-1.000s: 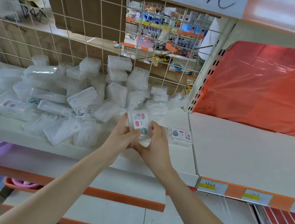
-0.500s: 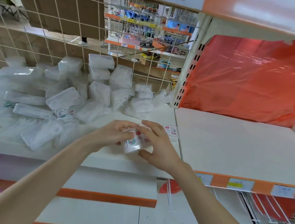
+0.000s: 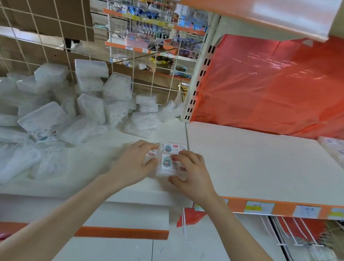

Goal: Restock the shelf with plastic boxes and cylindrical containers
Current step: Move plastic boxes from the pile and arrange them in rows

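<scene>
Nearest, below the hands, lie the lower shelf boards, white with orange front edges. Two bare forearms reach up from the near edge towards the shelf above.

The small labelled box, clear plastic with a cartoon sticker on top, sits on that shelf at its near right corner, just left of the seam with the next board. The right hand grips it, fingers curled over its top right side and thumb against its near edge. The left hand is curled against the box's left side, thumb touching the edge. Its fingers cover a bit of red and white label there, and I cannot tell whether that belongs to a separate box.

Just beyond, touching or nearly touching the held one, a second labelled box lies flat on the shelf.

To the right the neighbouring board is bare white, with price tags on its orange front strip and more labelled boxes at its far right edge.

Further left and back, a loose pile of clear plastic boxes fills most of the shelf, some flat, some tilted, some stacked against the wire grid. A perforated upright post divides the two bays. Behind the right bay hangs an orange plastic sheet. Through the grid another aisle's stocked shelves show, too small to make out.
</scene>
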`<action>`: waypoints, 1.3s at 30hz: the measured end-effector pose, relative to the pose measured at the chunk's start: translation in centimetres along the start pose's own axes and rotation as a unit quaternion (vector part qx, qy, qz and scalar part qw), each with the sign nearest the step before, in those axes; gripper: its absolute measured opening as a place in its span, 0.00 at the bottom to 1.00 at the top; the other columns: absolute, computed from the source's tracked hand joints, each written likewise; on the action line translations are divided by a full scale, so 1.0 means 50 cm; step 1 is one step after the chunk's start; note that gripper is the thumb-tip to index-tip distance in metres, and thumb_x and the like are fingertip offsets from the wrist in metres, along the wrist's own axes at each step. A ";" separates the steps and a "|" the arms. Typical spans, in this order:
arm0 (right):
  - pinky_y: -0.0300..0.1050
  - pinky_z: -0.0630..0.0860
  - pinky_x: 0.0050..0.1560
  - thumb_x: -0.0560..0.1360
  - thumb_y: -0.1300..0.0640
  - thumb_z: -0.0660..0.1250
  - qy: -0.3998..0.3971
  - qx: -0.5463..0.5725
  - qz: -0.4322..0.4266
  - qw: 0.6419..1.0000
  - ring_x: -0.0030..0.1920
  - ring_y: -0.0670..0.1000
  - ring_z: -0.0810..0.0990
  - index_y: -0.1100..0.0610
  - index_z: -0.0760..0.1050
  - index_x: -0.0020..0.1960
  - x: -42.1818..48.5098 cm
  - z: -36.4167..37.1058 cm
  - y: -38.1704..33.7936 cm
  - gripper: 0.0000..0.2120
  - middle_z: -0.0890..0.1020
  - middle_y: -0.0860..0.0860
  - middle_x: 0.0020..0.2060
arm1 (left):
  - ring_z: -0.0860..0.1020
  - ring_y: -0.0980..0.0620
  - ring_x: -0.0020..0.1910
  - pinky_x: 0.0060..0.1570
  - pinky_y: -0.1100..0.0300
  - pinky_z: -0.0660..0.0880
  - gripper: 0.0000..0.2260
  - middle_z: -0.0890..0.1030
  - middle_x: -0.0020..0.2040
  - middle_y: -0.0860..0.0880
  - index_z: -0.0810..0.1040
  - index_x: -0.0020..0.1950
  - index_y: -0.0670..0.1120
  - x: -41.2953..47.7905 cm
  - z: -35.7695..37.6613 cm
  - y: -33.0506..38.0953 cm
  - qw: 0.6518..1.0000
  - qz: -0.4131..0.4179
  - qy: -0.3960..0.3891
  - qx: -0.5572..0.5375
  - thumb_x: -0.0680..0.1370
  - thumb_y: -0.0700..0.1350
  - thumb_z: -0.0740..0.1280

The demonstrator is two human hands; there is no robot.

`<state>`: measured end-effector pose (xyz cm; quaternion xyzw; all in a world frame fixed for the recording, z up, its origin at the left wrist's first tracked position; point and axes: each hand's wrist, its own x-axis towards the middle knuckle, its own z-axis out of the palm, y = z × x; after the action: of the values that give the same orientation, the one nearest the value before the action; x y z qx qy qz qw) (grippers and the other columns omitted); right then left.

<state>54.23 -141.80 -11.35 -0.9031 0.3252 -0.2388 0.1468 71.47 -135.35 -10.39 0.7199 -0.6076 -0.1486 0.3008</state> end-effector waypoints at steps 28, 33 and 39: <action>0.47 0.64 0.58 0.68 0.57 0.71 0.060 -0.033 0.242 0.968 0.60 0.59 0.69 0.59 0.73 0.62 -0.103 -0.122 0.180 0.23 0.73 0.56 0.61 | 0.61 0.47 0.67 0.64 0.53 0.61 0.27 0.65 0.68 0.49 0.62 0.71 0.51 0.111 0.157 0.136 0.976 0.063 -0.056 0.202 0.75 0.53 0.65; 0.48 0.65 0.57 0.68 0.58 0.72 0.070 -0.034 0.238 0.968 0.59 0.59 0.70 0.60 0.74 0.61 -0.152 -0.199 0.258 0.23 0.73 0.57 0.59 | 0.62 0.47 0.67 0.63 0.54 0.61 0.27 0.66 0.68 0.48 0.63 0.71 0.51 0.107 0.219 0.234 0.977 0.087 -0.036 0.190 0.74 0.55 0.65; 0.47 0.64 0.59 0.69 0.57 0.71 0.076 -0.040 0.259 0.962 0.59 0.59 0.69 0.59 0.74 0.62 -0.244 -0.298 0.380 0.23 0.73 0.56 0.59 | 0.63 0.48 0.65 0.60 0.56 0.62 0.27 0.68 0.65 0.50 0.66 0.70 0.52 0.116 0.333 0.382 0.981 0.110 -0.031 0.155 0.73 0.57 0.66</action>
<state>28.33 -149.58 -10.84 -0.7725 0.5673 -0.2478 0.1418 48.09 -146.71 -10.68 0.6812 -0.7080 -0.0408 0.1817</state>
